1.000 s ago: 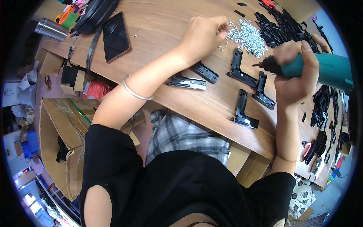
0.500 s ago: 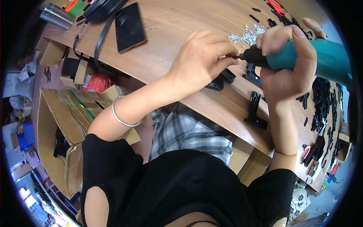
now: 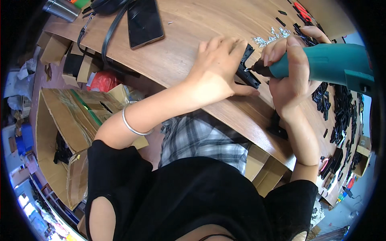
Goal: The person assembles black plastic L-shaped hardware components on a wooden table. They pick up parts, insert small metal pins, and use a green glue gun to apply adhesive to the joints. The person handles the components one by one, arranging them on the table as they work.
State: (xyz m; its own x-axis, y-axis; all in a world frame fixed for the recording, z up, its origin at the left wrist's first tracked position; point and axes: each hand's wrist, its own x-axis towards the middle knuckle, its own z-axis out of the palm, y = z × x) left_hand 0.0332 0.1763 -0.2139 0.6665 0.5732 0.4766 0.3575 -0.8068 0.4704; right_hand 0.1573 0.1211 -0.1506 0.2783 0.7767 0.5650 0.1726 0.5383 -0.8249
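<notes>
My right hand (image 3: 295,66) is wrapped around a teal electric screwdriver (image 3: 337,62) with a black nose. Its tip points left, with a small silver screw (image 3: 247,70) at the end, right at a black plastic part (image 3: 248,76). My left hand (image 3: 217,68) presses that part against the table, fingers along its far side and thumb at its near end; the hand covers some of it. Below my right wrist lies another black plastic part (image 3: 277,127), partly hidden by the forearm. A pile of silver screws (image 3: 271,37) lies beyond the hands.
On the wooden table (image 3: 181,52) are a phone (image 3: 145,24), a black strap (image 3: 110,36) and a metal cup (image 3: 61,10). Many black pieces (image 3: 341,104) spread along the right, with red-handled scissors (image 3: 302,12) at the far side. An open cardboard box (image 3: 60,160) stands at the left.
My left hand has gone from pinching at the screwdriver's tip to holding down the black part. The screwdriver has shifted slightly left and down, its tip now at that part.
</notes>
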